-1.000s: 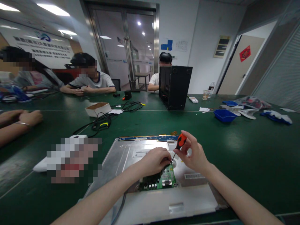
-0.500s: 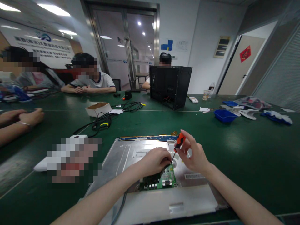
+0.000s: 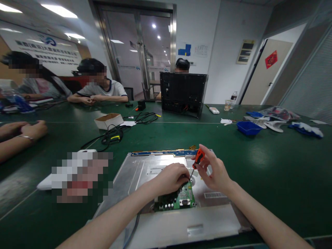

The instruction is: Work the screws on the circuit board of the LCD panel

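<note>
In my right hand [image 3: 213, 169] is a screwdriver [image 3: 198, 157] with an orange and black handle, gripped by the fingertips. Its thin shaft slants down to the far corner of a green circuit board [image 3: 186, 194]. My left hand [image 3: 174, 177] is closed at that same corner, fingers pinched close to the screwdriver's tip; what they hold is hidden. The board sits on the metal back of a flat display panel [image 3: 215, 221], which lies on the green table. Along the panel's far edge runs a narrow blue circuit strip [image 3: 155, 153]. A grey cable [image 3: 135, 228] passes beneath my left forearm.
Across the table, a person is behind a black computer case [image 3: 184, 93]. Black cables [image 3: 111, 135] and a small open box [image 3: 109, 121] lie left of centre. On the right are a blue tray [image 3: 249, 128] and gloves [image 3: 306, 129]. Another person's hands [image 3: 33, 131] rest at left.
The black computer case has turned and shifted slightly left, so its broad side faces me more. My hands and the screwdriver stay nearly in place.
</note>
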{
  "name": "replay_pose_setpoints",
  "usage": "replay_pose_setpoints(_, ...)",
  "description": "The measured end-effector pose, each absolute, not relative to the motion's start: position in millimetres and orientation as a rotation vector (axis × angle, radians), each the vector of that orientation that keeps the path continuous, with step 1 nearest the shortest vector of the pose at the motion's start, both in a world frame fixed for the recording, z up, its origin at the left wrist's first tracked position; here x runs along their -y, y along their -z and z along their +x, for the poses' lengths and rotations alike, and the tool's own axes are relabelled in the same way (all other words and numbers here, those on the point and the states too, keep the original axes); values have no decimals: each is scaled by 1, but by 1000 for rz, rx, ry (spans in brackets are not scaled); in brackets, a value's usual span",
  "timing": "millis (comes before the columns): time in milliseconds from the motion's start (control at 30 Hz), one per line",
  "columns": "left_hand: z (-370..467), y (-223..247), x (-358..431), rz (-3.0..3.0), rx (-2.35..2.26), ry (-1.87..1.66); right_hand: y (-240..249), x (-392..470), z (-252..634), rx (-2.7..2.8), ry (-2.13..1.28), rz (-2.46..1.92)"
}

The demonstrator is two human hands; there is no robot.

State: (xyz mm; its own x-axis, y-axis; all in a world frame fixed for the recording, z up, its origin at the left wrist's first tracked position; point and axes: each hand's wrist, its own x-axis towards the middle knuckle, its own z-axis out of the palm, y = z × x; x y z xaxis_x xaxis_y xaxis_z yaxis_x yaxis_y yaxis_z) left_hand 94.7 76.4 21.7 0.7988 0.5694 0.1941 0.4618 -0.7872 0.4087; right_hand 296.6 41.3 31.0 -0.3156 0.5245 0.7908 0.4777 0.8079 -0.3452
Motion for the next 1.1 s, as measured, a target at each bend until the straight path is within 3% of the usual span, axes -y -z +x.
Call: replay_pose_setpoints(1100,95,-26,-75,2650,-802,-434,-29,-42,297,1951,-40,-761)
